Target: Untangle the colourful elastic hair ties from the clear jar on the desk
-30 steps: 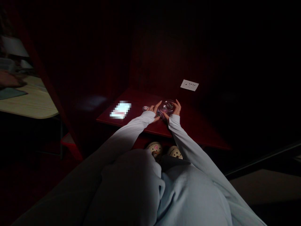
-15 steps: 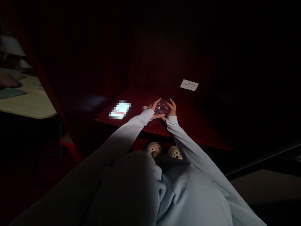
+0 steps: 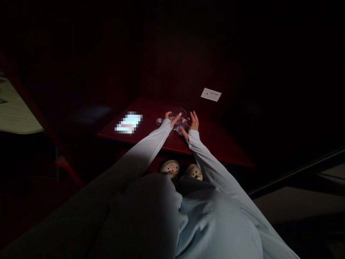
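A see-through, shiny round piece [image 3: 176, 109] rests on the dark red desk [image 3: 151, 108], with several small pinkish and dark pieces [image 3: 184, 120] showing in or through it; its exact kind is too dark to tell. At its left side is my left hand [image 3: 172, 119], thumb stretched over it and fingers apart. My right hand [image 3: 194, 122] is on the other side, fingers raised and spread, thumb low by a pink and green patterned piece [image 3: 178, 130]. Left of my left hand lies a small pale round piece [image 3: 159, 121].
A glowing, pixelated rectangle [image 3: 128, 123] lies on the left of the desk. A white socket plate [image 3: 211, 94] is on the dark back wall. Below the desk edge are beige clogs [image 3: 170, 168]. Beyond the partition at left stands a light wood table [image 3: 20, 111].
Both hands were cupped round a clear ball; now they are farther apart and the fingers are spread. More of the small pieces show between them. The view has shifted slightly right.
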The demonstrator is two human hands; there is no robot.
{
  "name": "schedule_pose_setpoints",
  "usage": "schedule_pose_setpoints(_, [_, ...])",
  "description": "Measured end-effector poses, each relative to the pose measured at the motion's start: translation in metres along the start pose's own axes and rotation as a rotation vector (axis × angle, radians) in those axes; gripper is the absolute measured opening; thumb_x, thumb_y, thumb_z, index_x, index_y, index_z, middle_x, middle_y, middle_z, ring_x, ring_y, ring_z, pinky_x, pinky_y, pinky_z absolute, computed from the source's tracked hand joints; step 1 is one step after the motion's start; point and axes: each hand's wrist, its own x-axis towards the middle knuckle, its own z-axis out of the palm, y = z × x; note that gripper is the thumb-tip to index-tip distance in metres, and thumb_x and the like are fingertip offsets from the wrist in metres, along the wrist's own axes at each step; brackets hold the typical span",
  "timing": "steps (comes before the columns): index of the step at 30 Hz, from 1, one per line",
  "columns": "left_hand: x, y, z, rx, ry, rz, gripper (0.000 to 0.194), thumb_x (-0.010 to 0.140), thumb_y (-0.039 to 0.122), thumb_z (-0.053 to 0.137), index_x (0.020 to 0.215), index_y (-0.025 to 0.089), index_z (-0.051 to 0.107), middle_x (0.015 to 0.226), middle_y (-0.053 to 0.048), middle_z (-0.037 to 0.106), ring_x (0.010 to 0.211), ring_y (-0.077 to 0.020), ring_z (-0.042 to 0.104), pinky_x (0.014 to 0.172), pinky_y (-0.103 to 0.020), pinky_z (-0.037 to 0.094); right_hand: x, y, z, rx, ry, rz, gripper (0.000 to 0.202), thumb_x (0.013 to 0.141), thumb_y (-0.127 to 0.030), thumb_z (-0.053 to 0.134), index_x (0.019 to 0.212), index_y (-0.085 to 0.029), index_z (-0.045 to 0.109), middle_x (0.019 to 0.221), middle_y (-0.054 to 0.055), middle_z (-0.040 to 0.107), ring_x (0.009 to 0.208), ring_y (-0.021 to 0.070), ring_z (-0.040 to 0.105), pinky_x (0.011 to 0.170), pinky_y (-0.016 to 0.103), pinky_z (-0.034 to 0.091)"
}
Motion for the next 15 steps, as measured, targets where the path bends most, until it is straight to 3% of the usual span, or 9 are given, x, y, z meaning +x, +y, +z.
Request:
schedule_pose_setpoints(4, [0.003, 0.001, -0.008, 0.029, 0.060, -0.147, 0.066, 0.095, 0.049, 0.075, 0.145, 0.018, 0.045, 0.125, -0.018, 0.072, 0.099, -0.0260, 0.076, 0.078, -0.033, 0.061, 0.000, 0.001, 0.001, -0.019, -0.096, -0.007, 0.082, 0.097, -0.050, 0.052, 0.168, -0.023, 0.023, 0.175, 0.017, 0.029, 0.163, 0.0347, 0.028, 0.130, 0.065, 0.027])
schedule_pose_setpoints(12, [0.005, -0.001, -0.010, 0.045, 0.053, -0.154, 0.057, 0.096, 0.050, 0.073, 0.137, 0.016, 0.052, 0.117, -0.016, 0.074, 0.090, -0.0243, 0.077, 0.075, -0.032, 0.059, -0.002, 0.007, 0.006, -0.033, -0.227, 0.011, 0.077, 0.097, -0.044, 0.049, 0.168, -0.024, 0.028, 0.174, 0.014, 0.035, 0.162, 0.0324, 0.032, 0.130, 0.065, 0.027])
schedule_pose_setpoints(15, [0.004, 0.001, -0.009, 0.058, -0.014, -0.149, 0.048, 0.100, 0.049, 0.068, 0.134, 0.018, 0.054, 0.116, -0.013, 0.075, 0.088, -0.0216, 0.076, 0.075, -0.030, 0.059, -0.003, 0.011, 0.007, 0.008, -0.210, 0.010, 0.080, 0.097, -0.047, 0.053, 0.169, -0.022, 0.028, 0.174, 0.016, 0.035, 0.161, 0.0336, 0.035, 0.130, 0.064, 0.028])
